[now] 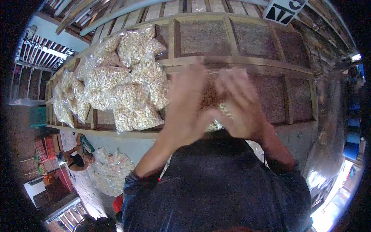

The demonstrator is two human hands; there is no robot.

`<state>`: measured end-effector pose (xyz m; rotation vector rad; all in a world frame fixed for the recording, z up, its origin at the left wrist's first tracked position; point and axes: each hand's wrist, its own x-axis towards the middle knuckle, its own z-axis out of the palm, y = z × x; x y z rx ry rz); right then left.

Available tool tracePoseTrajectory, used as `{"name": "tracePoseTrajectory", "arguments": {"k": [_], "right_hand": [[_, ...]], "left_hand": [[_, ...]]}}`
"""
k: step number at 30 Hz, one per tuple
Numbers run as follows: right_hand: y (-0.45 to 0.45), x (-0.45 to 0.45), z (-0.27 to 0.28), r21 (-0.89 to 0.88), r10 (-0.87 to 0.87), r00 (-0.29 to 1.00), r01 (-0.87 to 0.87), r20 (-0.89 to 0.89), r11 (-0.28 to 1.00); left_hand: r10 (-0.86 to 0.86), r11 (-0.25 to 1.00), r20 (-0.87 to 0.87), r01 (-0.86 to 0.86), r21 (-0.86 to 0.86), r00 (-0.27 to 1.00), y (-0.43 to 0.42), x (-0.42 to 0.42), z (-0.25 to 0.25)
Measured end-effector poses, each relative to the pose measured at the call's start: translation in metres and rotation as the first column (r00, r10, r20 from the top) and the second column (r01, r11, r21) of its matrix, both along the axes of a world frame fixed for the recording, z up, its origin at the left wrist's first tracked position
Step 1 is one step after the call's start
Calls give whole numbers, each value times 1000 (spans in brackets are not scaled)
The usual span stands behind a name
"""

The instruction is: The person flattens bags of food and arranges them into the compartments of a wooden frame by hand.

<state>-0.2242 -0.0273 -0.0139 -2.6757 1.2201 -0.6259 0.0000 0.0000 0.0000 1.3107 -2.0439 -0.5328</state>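
Both hands are raised in front of the body, blurred by motion. My left hand (pixel 187 104) is spread out, its fingers pointing up and no object visible in it. Beside it on the right, my right hand (pixel 243 102) also has its fingers apart. Pale, chip-like pieces (pixel 215 125) show low between the two hands, partly hidden by them; whether either hand touches them I cannot tell. Just left of my left hand lie several clear plastic bags (pixel 135 106) filled with similar pale pieces, on a wooden-framed surface (pixel 203 36).
More clear filled bags (pixel 112 170) sit on the floor at lower left. Near them is another person (pixel 77 158). A black-and-white sign (pixel 284 11) stands at the top right. Wooden strips divide the framed surface. Plastic sheeting (pixel 328 135) hangs at the right.
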Motion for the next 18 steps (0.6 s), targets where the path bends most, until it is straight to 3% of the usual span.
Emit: {"name": "tracePoseTrajectory", "arguments": {"k": [1,2,3,4,5,6,7,8,10,13,15,16,18], "right_hand": [[2,0,-7,126,103,994,-96,-47,987],[5,-2,-10,260,205,976,-178,-80,949],[15,-4,-12,290,199,979,-176,-51,941],[6,-22,-11,202,110,990,-91,-85,975],[-2,-40,-11,108,12,994,0,-112,994],[-15,-54,-15,96,1,993,11,-121,995],[-31,-67,-26,130,-58,996,50,64,990],[-43,-74,-31,173,-123,962,82,243,981],[-63,-64,-23,170,-127,970,92,207,981],[-86,-60,-23,140,-68,989,49,133,989],[-92,-62,-25,134,-14,996,2,84,991],[-91,-61,-23,124,9,989,-27,145,992],[-94,-58,-27,125,21,979,-47,202,991]], "left_hand": [[-103,993,224,113,-32,969,-2,-10,-1],[-112,992,211,121,-32,971,1,-12,-9],[-94,996,312,87,37,945,15,-4,-20],[-58,998,392,45,43,918,10,-3,-30],[-59,998,386,55,21,921,0,1,-37],[-51,999,240,47,23,969,-10,10,-43],[-44,998,94,39,47,995,-14,18,-46],[14,1000,153,-13,-10,988,-27,23,-42],[70,995,213,-54,-78,975,-56,32,-36],[10,999,381,-23,31,925,-80,41,-30],[-36,999,328,22,45,944,-84,45,-28],[-120,991,183,106,83,976,-86,51,-25],[-101,985,146,78,155,984,-86,49,-24]]}}
